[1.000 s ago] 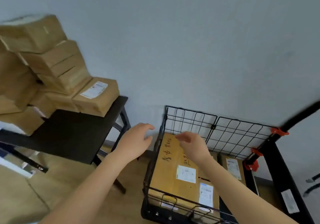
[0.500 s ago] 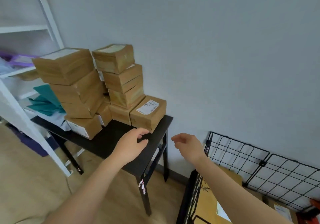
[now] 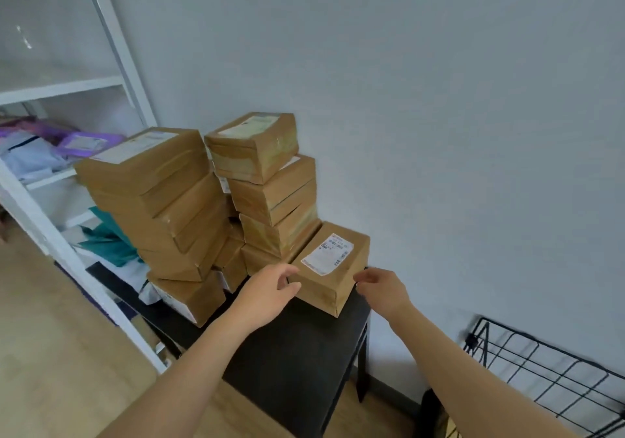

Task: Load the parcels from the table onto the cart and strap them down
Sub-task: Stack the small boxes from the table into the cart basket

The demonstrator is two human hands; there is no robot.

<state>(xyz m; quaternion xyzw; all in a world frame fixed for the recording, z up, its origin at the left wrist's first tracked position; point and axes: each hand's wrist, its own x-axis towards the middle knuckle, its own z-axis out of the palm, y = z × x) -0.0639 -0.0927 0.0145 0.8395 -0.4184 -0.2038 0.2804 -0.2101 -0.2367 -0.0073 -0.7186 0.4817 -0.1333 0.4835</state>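
- A white shelf (image 3: pixel 111 48) stands at far left, holding purple bags (image 3: pixel 84 141) and teal cloth (image 3: pixel 108 238).
- A tall stack of parcels (image 3: pixel 152 200) rests on the black desk (image 3: pixel 297 353), just beside the shelf.
- A second stack (image 3: pixel 270 194) rises behind it, close to the wall (image 3: pixel 439 99), with its bottom box touching the labelled parcel.
- The left hand (image 3: pixel 270 288) grasps the near left corner of that parcel, thumb on the front face and fingers on the top edge.
- The labelled parcel (image 3: pixel 329 265) lies flat at the desk's right end, with its white label facing up.
- The right hand (image 3: pixel 380 285) is at the parcel's right edge with its fingers curled; I cannot tell whether it grips.
- The wire cart (image 3: pixel 541 373) stands at lower right, apart from the desk.
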